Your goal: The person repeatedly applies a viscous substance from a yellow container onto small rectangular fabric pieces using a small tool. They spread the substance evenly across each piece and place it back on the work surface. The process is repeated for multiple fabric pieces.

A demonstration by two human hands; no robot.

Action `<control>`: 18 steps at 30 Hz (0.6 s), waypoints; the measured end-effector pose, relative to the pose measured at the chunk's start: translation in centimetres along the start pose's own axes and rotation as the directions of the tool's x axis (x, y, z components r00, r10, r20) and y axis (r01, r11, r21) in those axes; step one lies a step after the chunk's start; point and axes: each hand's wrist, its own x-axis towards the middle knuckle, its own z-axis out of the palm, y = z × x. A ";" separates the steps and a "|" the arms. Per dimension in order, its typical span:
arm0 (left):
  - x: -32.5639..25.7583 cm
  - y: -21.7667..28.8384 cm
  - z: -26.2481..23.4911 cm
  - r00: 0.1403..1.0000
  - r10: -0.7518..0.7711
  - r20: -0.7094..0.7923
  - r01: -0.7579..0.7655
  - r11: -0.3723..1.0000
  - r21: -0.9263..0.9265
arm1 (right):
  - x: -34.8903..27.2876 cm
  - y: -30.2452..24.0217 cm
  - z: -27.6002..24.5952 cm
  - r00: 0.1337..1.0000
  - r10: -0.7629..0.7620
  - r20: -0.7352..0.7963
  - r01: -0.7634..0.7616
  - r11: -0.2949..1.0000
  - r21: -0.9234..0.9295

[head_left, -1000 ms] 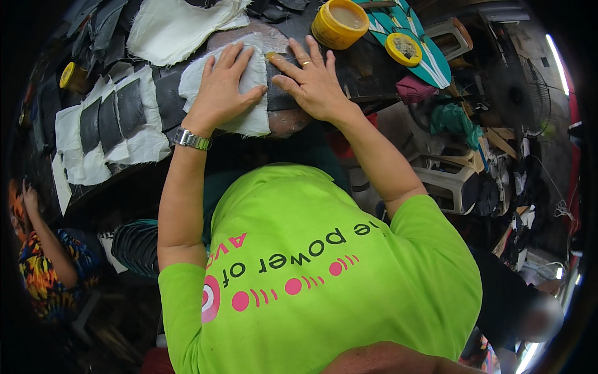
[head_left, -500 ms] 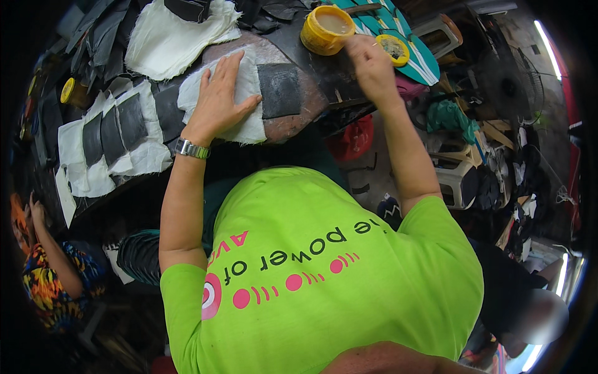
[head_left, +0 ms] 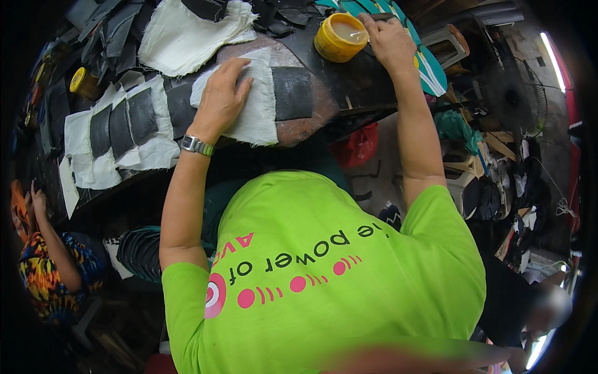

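My left hand [head_left: 223, 93] lies on a white cloth piece [head_left: 256, 103], thumb apart and fingers stretched. Beside the cloth, a dark grey rectangular patch [head_left: 293, 93] sits on the worn brown board [head_left: 321, 103]. At the upper right, my right hand [head_left: 392, 47] is closed around a dark handle [head_left: 381, 17] just right of a yellow tub [head_left: 336, 47] of cloudy pale liquid. What the handle belongs to cannot be made out. The teal sole-shaped pieces [head_left: 433, 75] with white straps lie beyond and beside this hand.
More dark patches [head_left: 142, 115] on white cloth line the table's left side. A large white cloth [head_left: 180, 37] and black scraps [head_left: 112, 37] lie at the back. Another yellow tub [head_left: 84, 82] stands far left. A co-worker's arm [head_left: 59, 255] shows at left; a fan [head_left: 514, 96] stands right.
My right hand has moved up beside the tub and closed on the dark handle. The yellow lid near it is now mostly covered. My left hand stays on the cloth, its fingers now closer together.
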 end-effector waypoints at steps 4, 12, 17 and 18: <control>-0.3 -0.1 0.5 0.999 0.033 0.010 -0.034 0.992 0.117 | -1.7 -3.3 -2.1 0.808 0.026 0.589 0.017 0.998 -0.068; -0.9 -0.2 1.8 0.998 0.066 0.013 -0.066 0.951 0.303 | -6.0 -12.1 5.0 0.855 -0.514 0.069 0.437 0.786 0.437; -1.1 -0.3 1.9 0.998 0.034 0.045 -0.048 0.938 0.343 | -5.7 -13.9 7.2 0.868 -0.470 0.161 0.452 0.881 0.137; -1.0 -0.4 1.8 0.998 0.026 0.052 -0.042 0.943 0.331 | -5.7 -13.8 7.3 0.856 -0.491 0.160 0.474 0.870 0.135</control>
